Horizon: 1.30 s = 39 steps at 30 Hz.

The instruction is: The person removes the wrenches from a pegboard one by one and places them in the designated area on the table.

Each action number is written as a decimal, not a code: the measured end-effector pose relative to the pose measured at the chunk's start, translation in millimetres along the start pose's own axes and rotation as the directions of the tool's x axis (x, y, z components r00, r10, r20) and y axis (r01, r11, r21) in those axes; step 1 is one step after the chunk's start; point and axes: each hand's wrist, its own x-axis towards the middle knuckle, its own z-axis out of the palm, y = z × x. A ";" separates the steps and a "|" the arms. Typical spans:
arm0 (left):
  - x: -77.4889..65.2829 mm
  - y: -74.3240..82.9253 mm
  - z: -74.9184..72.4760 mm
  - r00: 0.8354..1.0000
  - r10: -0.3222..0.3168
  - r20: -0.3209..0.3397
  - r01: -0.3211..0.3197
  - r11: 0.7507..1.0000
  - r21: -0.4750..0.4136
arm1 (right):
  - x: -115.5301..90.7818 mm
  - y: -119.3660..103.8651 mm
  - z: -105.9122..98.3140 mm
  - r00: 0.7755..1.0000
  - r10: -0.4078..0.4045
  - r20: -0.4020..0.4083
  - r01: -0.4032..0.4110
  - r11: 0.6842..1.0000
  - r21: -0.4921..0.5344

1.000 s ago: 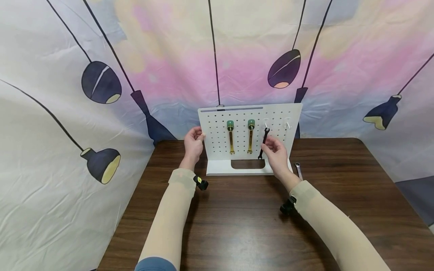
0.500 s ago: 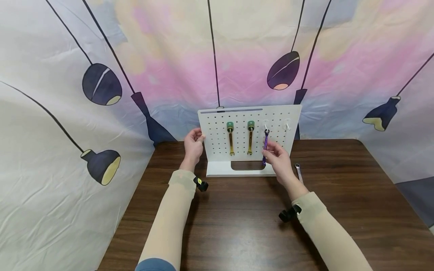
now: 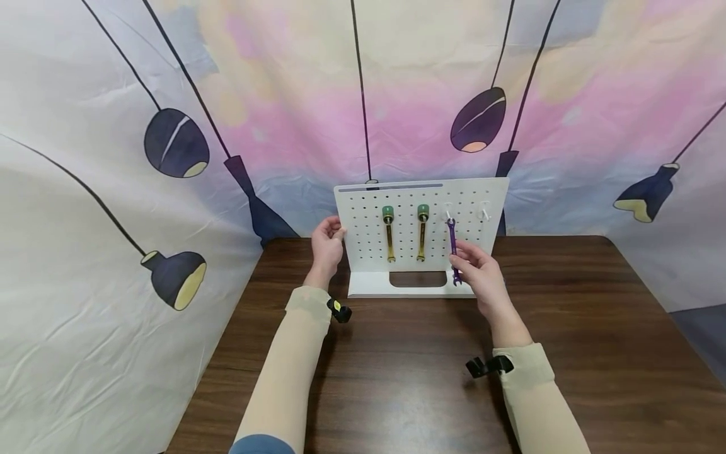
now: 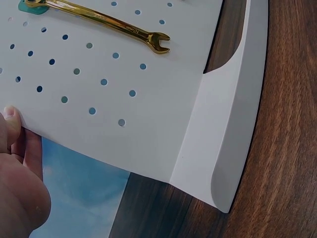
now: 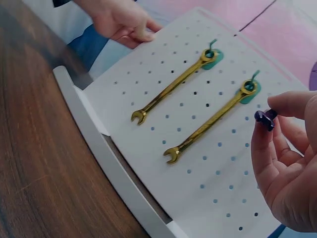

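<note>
My left hand (image 3: 327, 249) pinches the left edge of a white pegboard stand (image 3: 405, 243), thumb in front and fingers behind. In my right hand (image 3: 482, 275) a purple wrench (image 3: 452, 234) is pinched between thumb and fingers, hanging nearly upright before the board. Its upper end overlaps a white hook (image 3: 448, 213) in the head view; its open jaw points down. Two gold wrenches, one on the left (image 5: 171, 88) and one beside it (image 5: 213, 121), hang by their ring ends from green hooks.
A second white hook (image 3: 484, 212) bears nothing at the board's right side. The board stands near the back of a dark wooden table (image 3: 397, 366), before a printed cloth backdrop (image 3: 300, 82).
My right hand has moved down and slightly right with the wrench, which looked black at first and now shows purple. The silver wrench right of the board is now hidden. The left hand keeps its grip.
</note>
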 end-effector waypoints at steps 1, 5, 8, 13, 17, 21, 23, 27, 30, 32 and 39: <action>-0.2 -0.3 0.8 1.000 0.000 0.001 0.000 1.000 0.001 | -1.8 -0.8 -1.1 1.000 0.002 0.000 -0.002 1.000 -0.007; -0.2 -2.0 1.9 1.000 -0.002 0.001 0.002 1.000 -0.006 | -6.5 -4.8 -2.8 1.000 0.003 0.008 -0.003 1.000 -0.020; -0.7 -1.9 2.0 1.000 -0.009 -0.003 0.009 1.000 -0.009 | -8.6 -8.0 -2.6 1.000 0.002 0.020 -0.002 1.000 -0.013; -1.1 -0.8 3.0 1.000 -0.009 -0.001 0.009 1.000 -0.008 | -12.7 -13.4 -4.1 0.999 -0.002 0.036 0.002 1.000 0.000; -1.5 -1.2 3.7 1.000 -0.004 -0.005 0.004 1.000 -0.004 | -15.3 -17.5 -6.5 0.999 -0.001 0.047 0.001 1.000 0.007; -2.7 -0.7 3.9 1.000 -0.002 -0.007 0.002 1.000 0.002 | -17.4 -20.1 -8.1 0.998 0.008 0.056 -0.008 1.000 0.009; -2.8 -1.1 4.0 1.000 -0.001 -0.006 0.001 1.000 -0.002 | -17.8 -20.2 -8.9 0.998 0.009 0.059 -0.010 1.000 0.012; -1.7 -2.9 4.0 1.000 -0.003 -0.002 0.003 1.000 -0.007 | -17.6 -19.5 -9.7 0.998 0.009 0.065 -0.010 1.000 0.027; -0.6 -4.4 3.6 1.000 -0.011 0.000 0.011 1.000 0.004 | -17.0 -17.9 -9.9 0.998 0.019 0.064 -0.021 0.999 0.044; -0.4 -5.1 2.9 1.000 -0.020 0.001 0.020 1.000 0.008 | -16.7 -16.9 -9.5 0.997 0.026 0.067 -0.030 0.998 0.053; -0.2 -3.4 1.1 1.000 -0.012 -0.009 0.012 1.000 0.006 | -14.2 -15.6 -6.3 0.996 0.021 0.082 -0.028 0.996 0.088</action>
